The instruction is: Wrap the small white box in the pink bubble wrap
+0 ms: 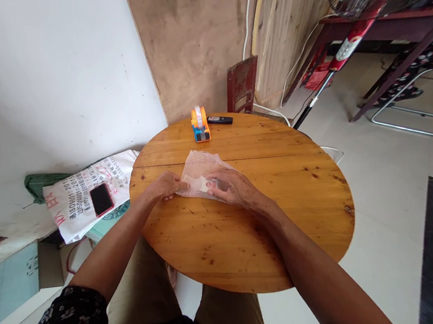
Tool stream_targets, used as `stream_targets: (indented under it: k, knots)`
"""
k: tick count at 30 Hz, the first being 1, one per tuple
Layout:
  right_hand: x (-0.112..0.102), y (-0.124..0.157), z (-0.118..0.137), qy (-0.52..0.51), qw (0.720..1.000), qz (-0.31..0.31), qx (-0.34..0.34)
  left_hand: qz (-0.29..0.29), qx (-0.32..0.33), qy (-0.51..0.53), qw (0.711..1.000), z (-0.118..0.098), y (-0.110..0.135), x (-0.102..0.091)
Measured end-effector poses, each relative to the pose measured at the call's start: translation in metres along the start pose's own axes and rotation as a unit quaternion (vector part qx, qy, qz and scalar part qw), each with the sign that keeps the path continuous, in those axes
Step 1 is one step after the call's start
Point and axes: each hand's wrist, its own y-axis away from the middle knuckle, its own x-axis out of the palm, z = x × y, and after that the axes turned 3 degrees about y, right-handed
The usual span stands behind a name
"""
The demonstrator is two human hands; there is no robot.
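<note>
The thin plastic bag [200,165] lies flat on the round wooden table [287,211], under and between your hands. Your left hand [168,184] curls onto the bag's left edge and pinches it. Your right hand [232,186] rests palm down on its right side, fingers spread. Beyond your hands stands an orange tape dispenser [200,125], with a black remote [219,120] just beside it. Off to the left of your left hand, a phone [102,199] lies on a white sack [79,212].

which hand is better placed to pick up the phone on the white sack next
Left, probably. The left hand holds the left edge of the plastic bag, nearest the phone on the sack; the right hand lies flat on the bag, farther away.
</note>
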Motion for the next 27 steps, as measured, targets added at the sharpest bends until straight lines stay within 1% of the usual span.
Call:
stream_targets:
  k: [2, 5, 8, 10, 13, 16, 20, 24, 27]
  knots:
    - [0.000, -0.001, -0.001, 0.006, 1.000, 0.000, -0.010, -0.013, 0.012, 0.032, 0.999, -0.001, 0.000, 0.002]
    - [0.001, -0.002, -0.002, 0.014, 0.999, -0.009, -0.033, -0.040, 0.037, 0.098, 0.994, -0.004, 0.001, 0.009]
    - [0.000, -0.002, -0.002, 0.018, 0.999, -0.003, -0.041, -0.050, 0.026, 0.178, 0.982, -0.007, 0.002, 0.018]
    - [0.000, -0.002, -0.002, 0.018, 0.999, 0.000, -0.036, -0.060, 0.031, 0.222, 0.973, -0.011, 0.003, 0.023]
    - [0.001, -0.002, -0.002, 0.018, 0.999, -0.001, -0.036, -0.068, 0.064, 0.244, 0.965, -0.017, 0.003, 0.030]
    - [0.001, -0.001, -0.003, 0.016, 0.999, 0.008, -0.031, -0.074, 0.094, 0.227, 0.967, -0.023, 0.003, 0.037]
    - [0.001, 0.000, -0.004, 0.012, 1.000, 0.017, -0.012, -0.082, 0.145, 0.162, 0.973, -0.032, 0.004, 0.049]
    - [0.002, 0.000, -0.007, 0.011, 1.000, 0.016, -0.010, -0.105, 0.165, 0.091, 0.976, -0.039, 0.008, 0.056]
    - [0.004, 0.000, -0.009, -0.002, 1.000, 0.014, -0.011, -0.078, 0.180, 0.045, 0.980, -0.042, 0.017, 0.052]
